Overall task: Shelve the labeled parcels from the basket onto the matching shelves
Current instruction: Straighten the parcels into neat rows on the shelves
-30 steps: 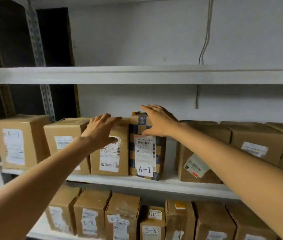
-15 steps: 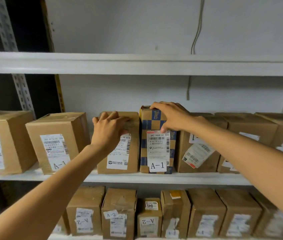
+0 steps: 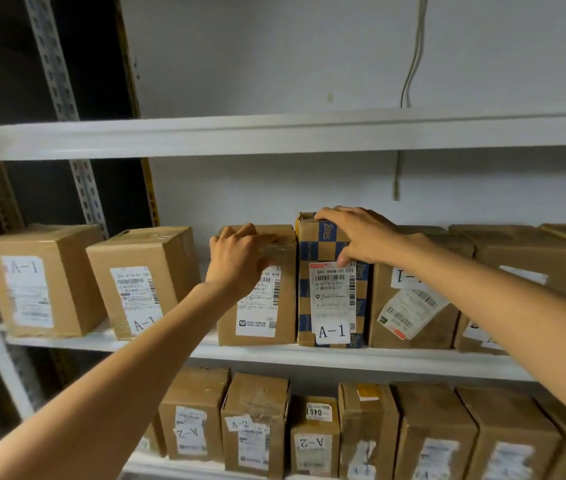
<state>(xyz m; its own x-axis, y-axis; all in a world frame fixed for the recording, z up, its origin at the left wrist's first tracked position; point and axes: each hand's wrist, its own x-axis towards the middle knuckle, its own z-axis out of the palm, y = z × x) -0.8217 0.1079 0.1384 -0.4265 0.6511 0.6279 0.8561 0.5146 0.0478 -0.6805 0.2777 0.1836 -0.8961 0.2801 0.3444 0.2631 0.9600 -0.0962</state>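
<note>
- Looks like the placing step to me. The checkered parcel (image 3: 331, 299) stands upright on the middle shelf (image 3: 274, 356), wedged between the plain brown box (image 3: 257, 320) on its left and another carton on its right.
- The right hand (image 3: 357, 237) grips the parcel's top, thumb on the front face.
- The left hand (image 3: 240, 258) has its fingers curled over the plain brown box's top edge, probably bracing it.
- Next move, I reckon: nudge the parcel flush with the row, then let go.
- The parcel's a tall, narrow carton in blue-and-tan checks. Its white label reads "A-1", same as the neighbours further left.
</note>
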